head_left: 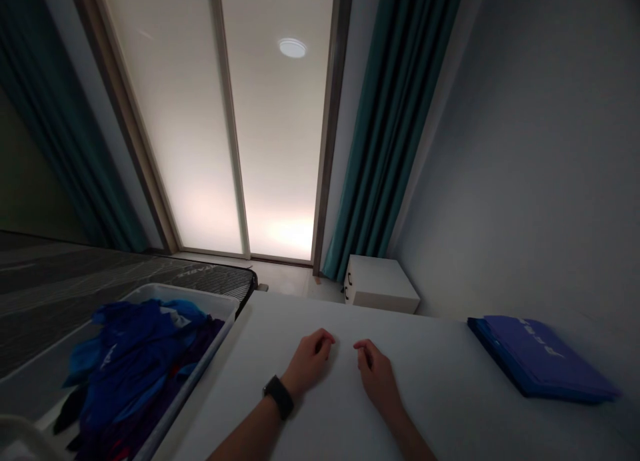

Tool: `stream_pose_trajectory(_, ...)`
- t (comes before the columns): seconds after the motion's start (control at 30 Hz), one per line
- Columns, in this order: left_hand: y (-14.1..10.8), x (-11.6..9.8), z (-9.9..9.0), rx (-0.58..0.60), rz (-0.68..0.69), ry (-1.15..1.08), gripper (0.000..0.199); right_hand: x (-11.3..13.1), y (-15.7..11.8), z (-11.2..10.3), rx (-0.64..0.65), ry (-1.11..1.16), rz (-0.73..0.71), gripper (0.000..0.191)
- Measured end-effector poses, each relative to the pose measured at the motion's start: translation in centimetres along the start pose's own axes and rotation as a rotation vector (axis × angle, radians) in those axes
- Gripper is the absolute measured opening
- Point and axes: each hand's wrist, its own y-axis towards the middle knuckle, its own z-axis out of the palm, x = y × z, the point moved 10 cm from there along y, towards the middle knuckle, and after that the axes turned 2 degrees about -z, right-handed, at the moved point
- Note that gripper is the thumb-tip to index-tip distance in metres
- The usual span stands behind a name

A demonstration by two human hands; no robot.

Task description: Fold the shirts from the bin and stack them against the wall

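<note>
My left hand (311, 360), with a dark watch (279, 397) on its wrist, rests on the white table (320, 421). Its fingers are loosely curled in and nothing shows in them. A short gap to the right, my right hand (375, 371) lies on the same surface, also curled and holding nothing visible. Off to the right sits a stack of folded clothes, with a purple garment (545, 351) bearing white lettering on top of blue ones. At the left, a white plastic bin (233, 308) holds a loose heap of blue and dark clothes (135, 354).
Behind the bin is a dark mattress or bed (175, 269). Beyond the table stands a small white cabinet (383, 278) against the wall. Frosted sliding doors (280, 148) and teal curtains (395, 114) are at the back. A pale rounded rim (23, 428) shows at lower left.
</note>
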Motion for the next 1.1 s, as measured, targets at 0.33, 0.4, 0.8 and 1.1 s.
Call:
stream_pose_trajectory(0.33,-0.1,-1.4,-1.9,-0.021,0.005,0.047,0.019,0.3,-0.3,2.2,0.118,-0.064,0.11,0.031)
stream_pose_trajectory(0.4,-0.7,-2.9,-3.7,-0.033,0.02,0.104,0.019,0.7,0.2,3.4,0.133,0.048,0.106,0.031)
stream_pose_trajectory(0.8,-13.3,-5.0,-19.3,-0.269,-0.014,0.544,0.024,11.5,-0.6,16.4,0.534,0.299,-0.113,0.029)
stream_pose_trajectory(1.1,-23.0,1.5,-31.0,-0.463,-0.271,0.959,0.025,28.2,-1.7,22.9,0.579,0.135,-0.773,0.026)
